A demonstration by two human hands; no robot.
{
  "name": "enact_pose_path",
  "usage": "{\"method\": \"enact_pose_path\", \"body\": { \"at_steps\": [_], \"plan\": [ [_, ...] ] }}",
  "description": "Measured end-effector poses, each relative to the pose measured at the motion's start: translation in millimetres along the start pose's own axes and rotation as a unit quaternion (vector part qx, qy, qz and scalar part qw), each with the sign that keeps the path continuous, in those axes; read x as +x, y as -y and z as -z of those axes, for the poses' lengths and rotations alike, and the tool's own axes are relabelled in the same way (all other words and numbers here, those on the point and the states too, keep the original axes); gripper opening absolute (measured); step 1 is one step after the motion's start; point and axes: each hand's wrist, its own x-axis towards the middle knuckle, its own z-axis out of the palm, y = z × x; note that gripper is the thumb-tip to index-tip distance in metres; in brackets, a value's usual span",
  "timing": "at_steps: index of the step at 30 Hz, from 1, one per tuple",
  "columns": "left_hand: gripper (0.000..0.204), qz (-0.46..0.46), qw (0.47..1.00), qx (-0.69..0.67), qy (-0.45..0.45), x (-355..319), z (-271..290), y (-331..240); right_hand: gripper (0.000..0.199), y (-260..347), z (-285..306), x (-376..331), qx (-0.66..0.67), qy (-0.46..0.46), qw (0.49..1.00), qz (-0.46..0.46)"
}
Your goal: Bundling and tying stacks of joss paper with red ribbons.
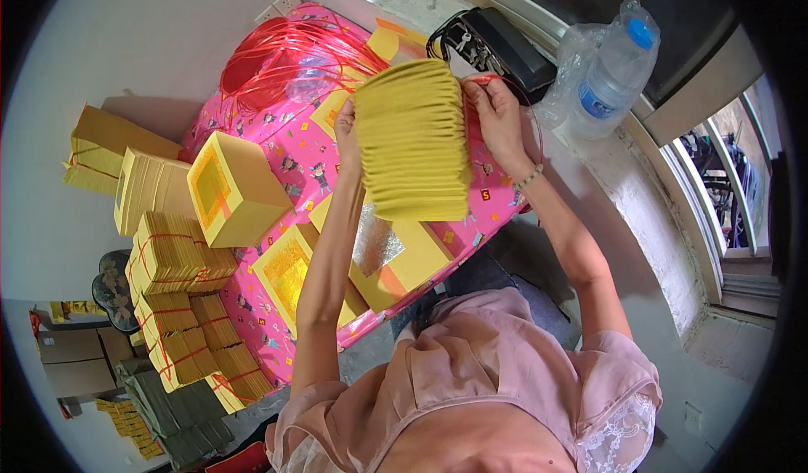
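Note:
A thick stack of yellow paper sheets (412,140) is held up over the pink table, its many layered edges facing me. My left hand (346,140) is closed on the stack's left side, fingers partly hidden behind it. Beside the upper right corner of the stack, my right hand (498,121) pinches a red plastic string (486,78), whose loose end hangs by the wrist. Under the stack lie yellow paper blocks, one with a silver foil square (378,241) and one with a gold foil square (287,275).
A loose coil of red string (257,65) lies at the back of the pink patterned tablecloth (252,275). Tied yellow bundles (172,258) pile up at left. On the ledge stand a black bag (509,48) with keys and a plastic bottle (613,77).

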Motion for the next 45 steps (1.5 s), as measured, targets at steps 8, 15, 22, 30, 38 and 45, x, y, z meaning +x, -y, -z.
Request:
{"method": "enact_pose_path", "body": {
  "at_steps": [8, 15, 22, 30, 38, 45],
  "plan": [
    [0.024, -0.123, 0.975, 0.146, -0.115, -45.5, -38.6, 5.7, 0.013, 12.8, 3.3, 32.2, 0.069, 0.138, 0.988, 0.006],
    [0.022, -0.186, 0.943, 0.223, -0.163, -85.7, -59.6, 27.0, 0.014, -1.0, 16.1, 40.9, 0.115, 0.259, 0.954, -0.102],
    [0.018, -0.230, 0.895, 0.322, -0.205, -120.5, -83.4, 27.1, 0.014, 9.7, 12.2, 50.1, 0.090, 0.374, 0.905, -0.183],
    [0.013, -0.257, 0.733, 0.618, -0.122, -148.0, -103.0, 18.3, 0.010, 24.3, 18.1, 51.7, 0.002, 0.453, 0.874, -0.175],
    [0.021, -0.132, 0.776, 0.613, -0.075, -102.3, -117.9, -19.0, 0.016, 49.2, 21.5, 52.3, -0.088, 0.451, 0.885, -0.077],
    [0.025, -0.099, 0.828, 0.550, -0.042, -60.9, -114.0, -7.4, 0.017, 85.9, 17.1, 30.3, -0.309, 0.365, 0.861, 0.176]
  ]
}}
